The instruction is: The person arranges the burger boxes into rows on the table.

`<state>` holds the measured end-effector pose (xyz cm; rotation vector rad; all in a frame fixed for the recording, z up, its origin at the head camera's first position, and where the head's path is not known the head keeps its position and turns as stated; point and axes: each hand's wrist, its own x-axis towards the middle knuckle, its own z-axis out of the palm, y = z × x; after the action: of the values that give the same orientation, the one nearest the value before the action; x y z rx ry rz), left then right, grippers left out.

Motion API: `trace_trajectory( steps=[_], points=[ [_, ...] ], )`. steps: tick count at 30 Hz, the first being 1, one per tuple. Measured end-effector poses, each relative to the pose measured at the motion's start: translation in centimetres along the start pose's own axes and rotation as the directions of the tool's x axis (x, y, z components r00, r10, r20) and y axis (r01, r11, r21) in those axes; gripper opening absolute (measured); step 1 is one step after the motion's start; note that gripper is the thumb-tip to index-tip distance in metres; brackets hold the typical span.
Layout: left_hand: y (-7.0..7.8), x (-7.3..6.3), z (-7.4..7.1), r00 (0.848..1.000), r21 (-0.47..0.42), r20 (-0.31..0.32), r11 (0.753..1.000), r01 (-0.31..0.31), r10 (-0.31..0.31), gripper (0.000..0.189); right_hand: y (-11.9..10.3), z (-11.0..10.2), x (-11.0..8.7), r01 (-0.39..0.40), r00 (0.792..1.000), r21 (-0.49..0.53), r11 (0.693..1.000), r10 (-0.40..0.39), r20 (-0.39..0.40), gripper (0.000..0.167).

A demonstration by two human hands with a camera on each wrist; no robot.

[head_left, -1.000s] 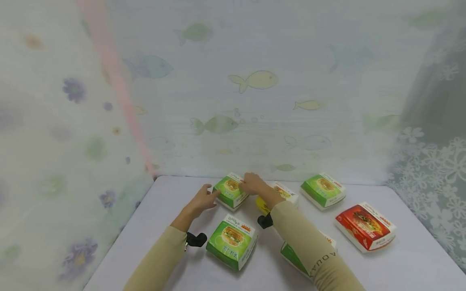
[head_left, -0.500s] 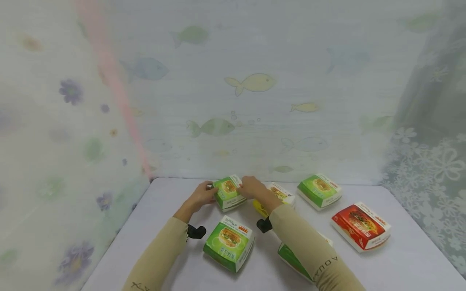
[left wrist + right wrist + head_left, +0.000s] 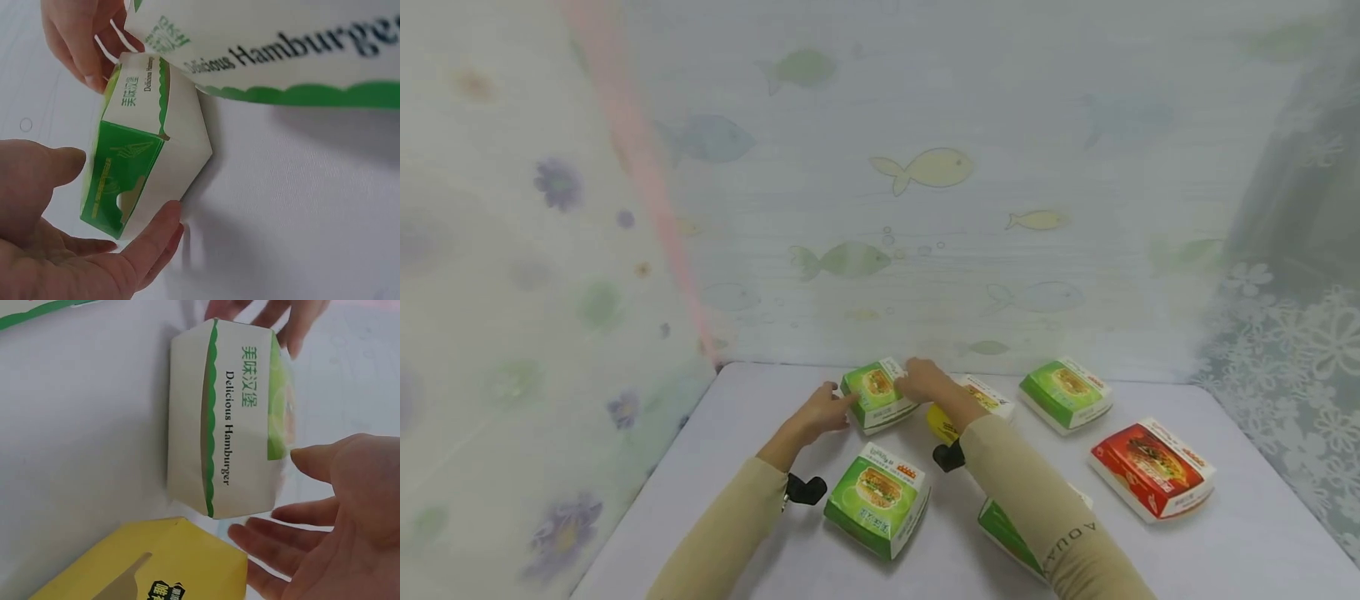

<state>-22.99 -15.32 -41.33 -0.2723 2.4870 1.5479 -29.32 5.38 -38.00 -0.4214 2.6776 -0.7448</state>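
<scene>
A green-and-white hamburger box stands at the back of the table between both hands. My left hand is at its left side; in the left wrist view the thumb stands just off the green end and the fingertips reach the lower edge. At the right side, my right hand has its thumb tip at the top edge, seen in the right wrist view, with the other fingers spread loosely beside the box. Close by the right wrist, a yellow-and-white burger box is partly hidden by the arm.
Nearer the front lies another green hamburger box. The right forearm partly covers a further green box. To the right stand a green box and a red box. Fish-patterned curtain hangs behind the white table.
The hamburger box between my hands has turned so its printed front faces more toward me. My left hand closed in on it, then eased slightly back. The other boxes stay where they were.
</scene>
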Motion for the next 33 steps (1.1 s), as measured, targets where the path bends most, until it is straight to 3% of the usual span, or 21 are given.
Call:
trace_trajectory(
  steps=[7, 16, 23, 33],
  points=[
    [0.2, 0.2, 0.0, 1.000, 0.067, 0.016, 0.998, 0.006, -0.007, 0.071, -0.3, 0.3, -0.4, -0.003, 1.000, -0.051, 0.999, 0.002, -0.006, 0.051],
    [0.2, 1.2, -1.2, 0.999, 0.034, 0.041, 0.999, -0.016, 0.014, 0.060, -0.9, 0.5, -0.6, 0.030, 0.999, -0.155, 0.988, -0.035, -0.033, 0.051],
    [-0.3, 0.5, -1.3, 1.000, 0.068, 0.011, 0.998, -0.018, 0.017, 0.065, -0.9, 0.2, -0.8, 0.020, 0.999, -0.114, 0.993, -0.023, -0.024, 0.050],
    [-0.2, 0.1, -0.6, 0.998, 0.054, 0.044, 0.997, -0.050, 0.048, 0.062, -0.4, 0.0, -0.9, 0.028, 0.999, -0.099, 0.995, -0.031, -0.034, 0.039]
  ],
)
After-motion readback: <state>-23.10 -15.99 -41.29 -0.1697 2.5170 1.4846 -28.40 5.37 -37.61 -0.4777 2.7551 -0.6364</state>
